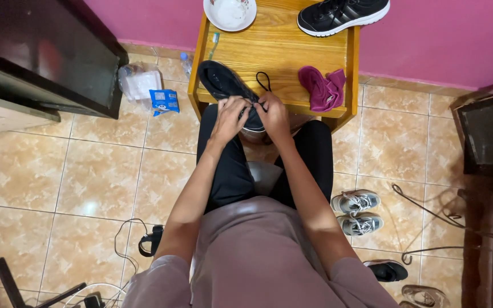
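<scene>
A black sneaker [221, 81] lies on the near edge of a small wooden table [283, 48], its toe toward the far left. My left hand [229, 118] and my right hand [273, 116] meet over its near end, fingers closed on the shoe and its black lace. A loop of that lace [263, 80] sticks up on the tabletop just beyond my right hand. The matching black sneaker with a white sole [343, 14] rests at the table's far right corner.
A white bowl [230, 12] and a crumpled magenta cloth [323, 88] share the table. On the tiled floor are a pair of grey sneakers [356, 212], a blue packet [164, 100], a plastic bag [138, 81], cables [126, 239] and dark furniture [47, 57] at left.
</scene>
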